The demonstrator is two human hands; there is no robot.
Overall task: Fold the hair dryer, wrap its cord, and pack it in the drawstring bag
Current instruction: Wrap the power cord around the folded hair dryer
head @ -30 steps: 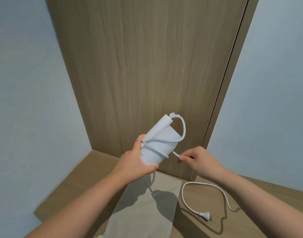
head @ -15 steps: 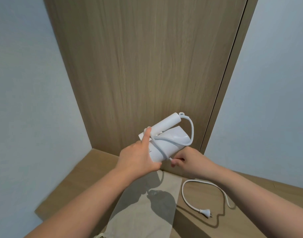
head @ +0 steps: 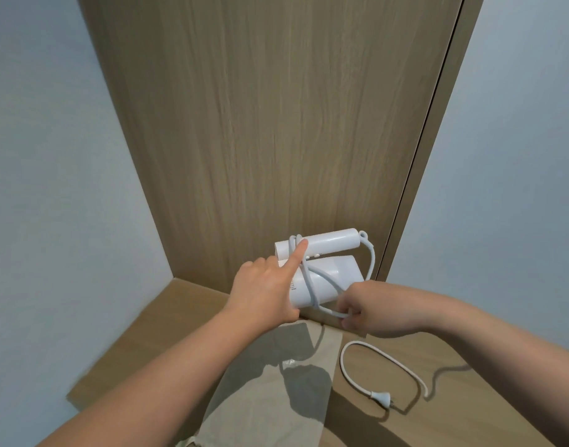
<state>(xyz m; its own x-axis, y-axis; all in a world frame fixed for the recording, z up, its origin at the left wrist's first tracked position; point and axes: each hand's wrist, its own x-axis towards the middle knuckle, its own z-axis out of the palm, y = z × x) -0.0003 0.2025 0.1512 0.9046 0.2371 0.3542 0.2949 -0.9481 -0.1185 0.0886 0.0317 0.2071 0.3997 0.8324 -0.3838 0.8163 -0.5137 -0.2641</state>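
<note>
Hair dryer [head: 321, 279]: white, folded, handle lying along the top of the body; you hold it in the air above the wooden shelf [head: 454, 414], close to the wood panel [head: 276, 124] behind.
Cord [head: 309, 285]: white; leaves the handle's right end in a loop, crosses the body diagonally, passes round the handle's left end; the remaining length lies slack on the shelf.
Plug [head: 381, 396]: two-pin, white, flat on the shelf, right of the bag.
Left hand [head: 263, 295]: grips the dryer body from the left; your index finger [head: 296, 259] is straight, its tip pressing the cord against the handle.
Right hand [head: 370, 311]: curled below the dryer's lower right corner, fingers pinching the cord just beneath the body.
Drawstring bag [head: 263, 414]: beige cloth, flat on the shelf under your hands, mouth towards you, shadows across it.
Walls [head: 51, 156]: pale blue, either side of the panel.
</note>
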